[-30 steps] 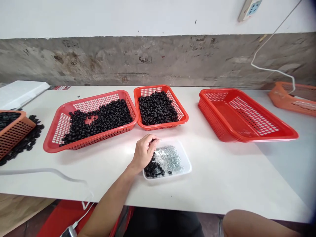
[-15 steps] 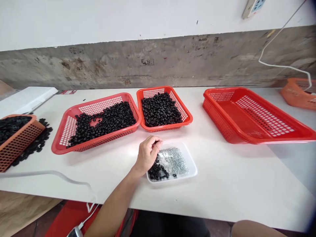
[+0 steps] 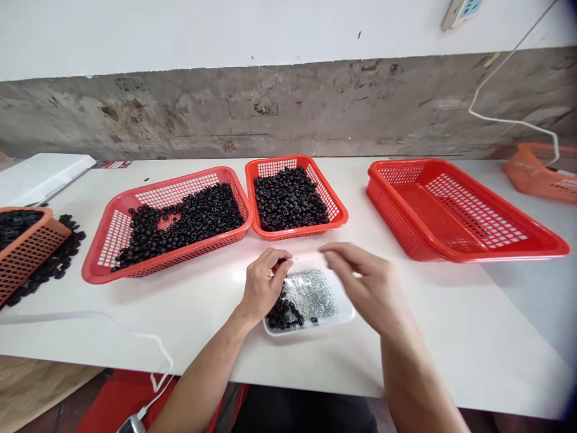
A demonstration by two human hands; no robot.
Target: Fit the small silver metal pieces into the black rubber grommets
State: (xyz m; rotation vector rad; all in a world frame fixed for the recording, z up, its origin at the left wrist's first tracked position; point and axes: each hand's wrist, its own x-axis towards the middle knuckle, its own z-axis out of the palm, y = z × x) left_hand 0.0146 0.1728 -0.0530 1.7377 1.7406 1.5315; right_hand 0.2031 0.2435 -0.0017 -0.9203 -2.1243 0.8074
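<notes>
My left hand pinches a small black ring-like part above the left edge of a shallow clear plastic tub. A tiny pale or shiny bit shows at those fingertips, too small to name. Inside the tub, black ring-like parts lie on the left and many small silvery pieces on the right. Over the tub's right side, my right hand is blurred by motion. Its thumb and forefinger come together at the tips, and anything between them cannot be made out.
Behind the tub stand two red baskets of black parts. An orange basket is at far left, with loose black parts beside it. Red baskets stand stacked at right. A white cable crosses the table's left side.
My right hand has come into view from the lower right and is now over the tub, near my left hand. My left hand keeps its pinch. The view has shifted slightly.
</notes>
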